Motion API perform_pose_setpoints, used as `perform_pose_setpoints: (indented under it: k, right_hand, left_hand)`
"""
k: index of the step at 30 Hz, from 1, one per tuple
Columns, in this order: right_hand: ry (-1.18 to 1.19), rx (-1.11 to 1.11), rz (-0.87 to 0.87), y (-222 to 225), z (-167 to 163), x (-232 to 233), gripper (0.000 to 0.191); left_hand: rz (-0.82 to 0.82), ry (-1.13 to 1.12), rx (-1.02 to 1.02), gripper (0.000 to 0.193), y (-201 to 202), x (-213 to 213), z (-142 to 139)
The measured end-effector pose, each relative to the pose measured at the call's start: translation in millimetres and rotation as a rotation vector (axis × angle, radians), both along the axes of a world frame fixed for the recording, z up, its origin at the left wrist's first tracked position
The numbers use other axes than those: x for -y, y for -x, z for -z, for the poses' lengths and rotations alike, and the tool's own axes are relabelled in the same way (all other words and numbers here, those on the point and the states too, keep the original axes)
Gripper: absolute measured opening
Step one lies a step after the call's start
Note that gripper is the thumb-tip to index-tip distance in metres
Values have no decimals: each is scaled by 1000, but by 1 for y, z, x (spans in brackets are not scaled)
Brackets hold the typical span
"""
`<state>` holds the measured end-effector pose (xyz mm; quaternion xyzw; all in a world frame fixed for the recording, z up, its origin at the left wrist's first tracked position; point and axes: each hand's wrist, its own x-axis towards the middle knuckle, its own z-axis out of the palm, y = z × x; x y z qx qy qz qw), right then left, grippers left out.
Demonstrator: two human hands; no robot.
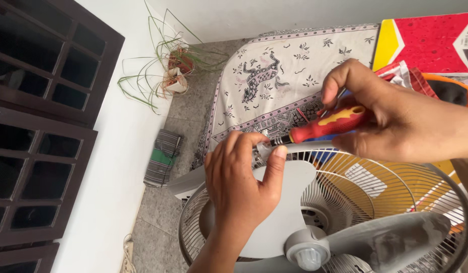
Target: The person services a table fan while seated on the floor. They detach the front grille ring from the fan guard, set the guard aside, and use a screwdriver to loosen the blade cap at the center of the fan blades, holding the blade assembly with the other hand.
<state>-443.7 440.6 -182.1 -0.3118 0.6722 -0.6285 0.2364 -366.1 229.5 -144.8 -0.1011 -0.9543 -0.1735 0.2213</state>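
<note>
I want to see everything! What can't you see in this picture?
- Screwdriver tip: head view, hidden behind the left hand fingers.
- Screw, if any: too small, covered by fingers.
- Fan base: cut off by bottom edge.
- Right hand wrist: cut off at right edge.

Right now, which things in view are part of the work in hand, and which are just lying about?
In hand: red and yellow screwdriver in right hand; fan guard rim pinched by left hand; grey fan blades.

Lying about: patterned cloth; potted plants; folded striped cloth.
</note>
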Motion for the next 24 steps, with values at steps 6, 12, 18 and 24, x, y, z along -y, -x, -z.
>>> perform_pose_setpoints:
  k: [6, 12, 18, 24]
  right_hand:
    - [-15, -345, 141, -7, 1, -1, 26]
    - [-130, -523, 241, -9, -10, 4, 21]
    - [-166, -432, 249, -6, -17, 19, 21]
    - [-367, -97, 121, -9, -21, 11, 31]
  left_hand:
    - [16, -25, 5, 23, -1, -2, -3]
    - [18, -5, 13, 23, 1, -3, -4]
    - [7, 7, 23, 23, 1, -2, -3]
    - [12, -52, 1, 33, 0, -2, -2]
